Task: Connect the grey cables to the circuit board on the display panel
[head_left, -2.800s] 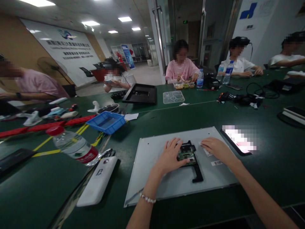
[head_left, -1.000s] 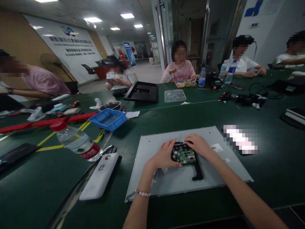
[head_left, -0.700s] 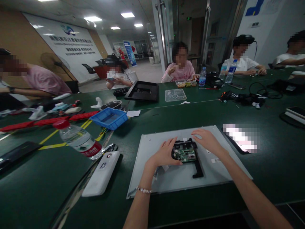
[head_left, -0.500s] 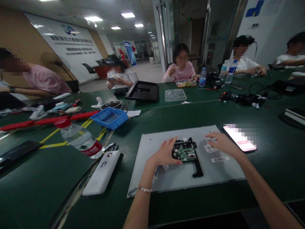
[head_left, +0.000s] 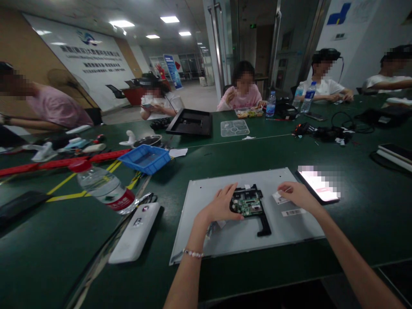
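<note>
A flat grey metal panel lies on the green table in front of me. On it sits a black plastic bracket carrying a green circuit board. My left hand grips the board and bracket from the left, its fingers at the upper edge and thumb at the lower edge. Over the panel's right part, my right hand has its fingertips pinched together at a small white label; whether anything is between them is hidden. A barcode sticker lies just below that hand.
A lit phone lies right of the panel. To the left are a white power bank, a water bottle and a blue tray. Farther back stand a black frame and a clear lid. Several people sit around the table.
My right hand has gone from spread fingers above the panel to a pinch at the white label. My left hand stays on the circuit board. The view has shifted slightly.
</note>
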Motion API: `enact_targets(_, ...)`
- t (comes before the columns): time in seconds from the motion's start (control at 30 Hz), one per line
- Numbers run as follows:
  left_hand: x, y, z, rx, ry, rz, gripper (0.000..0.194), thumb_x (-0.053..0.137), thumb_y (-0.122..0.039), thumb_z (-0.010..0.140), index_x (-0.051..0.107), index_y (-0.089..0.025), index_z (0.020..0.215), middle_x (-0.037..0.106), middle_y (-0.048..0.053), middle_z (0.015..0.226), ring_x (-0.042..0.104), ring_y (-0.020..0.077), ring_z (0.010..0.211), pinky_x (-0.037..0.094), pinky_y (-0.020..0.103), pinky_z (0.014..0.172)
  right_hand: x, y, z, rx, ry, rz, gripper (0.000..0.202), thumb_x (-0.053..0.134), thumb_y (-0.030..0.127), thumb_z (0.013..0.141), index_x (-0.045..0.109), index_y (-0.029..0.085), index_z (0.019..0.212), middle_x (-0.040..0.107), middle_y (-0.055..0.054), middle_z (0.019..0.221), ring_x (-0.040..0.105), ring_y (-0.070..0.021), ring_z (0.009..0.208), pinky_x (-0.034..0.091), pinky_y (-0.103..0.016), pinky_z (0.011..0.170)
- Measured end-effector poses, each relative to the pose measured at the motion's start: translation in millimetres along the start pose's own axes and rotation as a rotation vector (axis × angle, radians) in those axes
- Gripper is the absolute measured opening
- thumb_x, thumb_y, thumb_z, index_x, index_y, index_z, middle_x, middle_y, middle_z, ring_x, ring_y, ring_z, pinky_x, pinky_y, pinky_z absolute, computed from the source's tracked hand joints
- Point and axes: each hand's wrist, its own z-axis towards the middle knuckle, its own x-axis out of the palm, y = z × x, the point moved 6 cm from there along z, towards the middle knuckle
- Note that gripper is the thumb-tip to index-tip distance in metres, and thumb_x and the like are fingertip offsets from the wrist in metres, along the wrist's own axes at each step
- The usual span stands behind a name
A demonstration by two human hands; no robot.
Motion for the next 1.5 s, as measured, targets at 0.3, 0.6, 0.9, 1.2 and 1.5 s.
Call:
enact_targets(0.3, -4.4, -29, 2, 0.102, -0.056, 0.017, 0.089, 0.062, -0.049, 0.070, 0.014, -0.027, 0.141, 0.017, 0.008, 0.148, 0.009, 0.0332, 0.135, 0.011, 0.055, 0.108, 43, 21, -9, 0.070, 0.119, 0.439, 0.018, 0.061, 0.033, 0.072, 0.059, 0.018, 0.082, 0.064, -0.004, 0.081, 0.065, -0.0158, 0.069, 0.050, -0.024, 0.052)
enact_targets(0.6, 0.5, -79, 11, 0.305, -0.192, -0.039, 0.035, 0.041, -0.010, 0.085, 0.050, -0.023, 0.117, 0.047, 0.006, 0.122, 0.038, 0.0207, 0.120, 0.031, 0.040, 0.103, 57, 17, -15, 0.039, 0.075, 0.430, 0.022, 0.060, 0.036, 0.072, 0.059, 0.017, 0.084, 0.064, -0.003, 0.077, 0.066, -0.0175, 0.064, 0.050, -0.024, 0.047)
enact_targets(0.9, 3.4, -82, 12, 0.311, -0.162, -0.030, 0.030, 0.042, -0.011, 0.085, 0.056, -0.023, 0.109, 0.049, 0.006, 0.111, 0.045, 0.0205, 0.107, 0.038, 0.038, 0.094, 59, 27, -22, -0.001, 0.027, 0.358, 0.017, 0.059, 0.034, 0.073, 0.058, 0.019, 0.081, 0.064, -0.002, 0.075, 0.065, -0.0177, 0.060, 0.044, -0.021, 0.037)
enact_targets(1.2, 6.0, -81, 15, 0.312, -0.163, -0.066, 0.027, 0.043, -0.010, 0.084, 0.057, -0.021, 0.105, 0.049, 0.006, 0.110, 0.044, 0.0202, 0.107, 0.037, 0.038, 0.095, 57, 33, -22, -0.088, -0.007, 0.256, 0.012, 0.055, 0.029, 0.075, 0.059, 0.019, 0.080, 0.065, -0.001, 0.073, 0.063, -0.0145, 0.060, 0.050, -0.026, 0.056)
enact_targets(1.5, 8.0, -81, 15, 0.312, -0.167, -0.053, 0.028, 0.042, -0.010, 0.084, 0.056, -0.022, 0.105, 0.050, 0.006, 0.111, 0.045, 0.0209, 0.109, 0.037, 0.040, 0.094, 52, 41, -25, -0.133, -0.062, 0.116, 0.013, 0.053, 0.023, 0.076, 0.062, 0.021, 0.084, 0.067, -0.001, 0.079, 0.063, -0.0155, 0.065, 0.048, -0.026, 0.060)
